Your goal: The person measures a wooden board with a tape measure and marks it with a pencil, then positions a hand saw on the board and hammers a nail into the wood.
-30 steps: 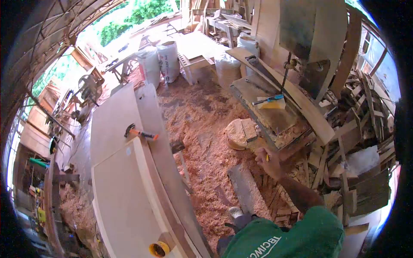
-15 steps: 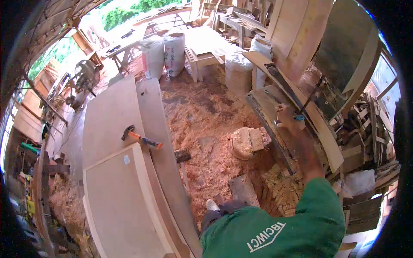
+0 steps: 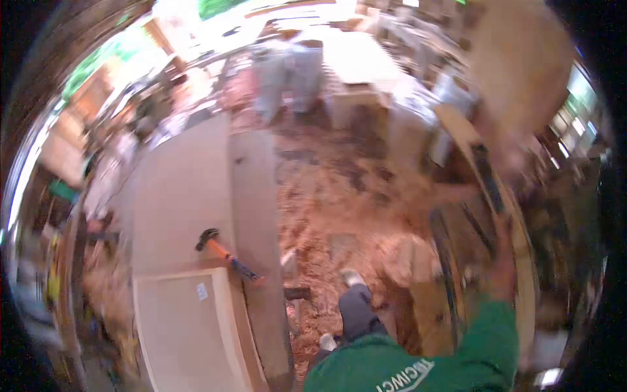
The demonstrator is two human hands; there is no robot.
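Near three o'clock, the person's blurred right hand (image 3: 502, 240), its grip impossible to tell, meets a long pale wooden plank (image 3: 524, 277), while an orange-handled claw hammer (image 3: 228, 257) lies at eight, seemingly parked on flat brown panels (image 3: 183, 183) for support.

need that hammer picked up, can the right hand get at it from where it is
Probably not without turning or stepping: the right hand is out by the long board at right, with the floor between it and the hammer on the panels at left. Nothing covers the hammer.
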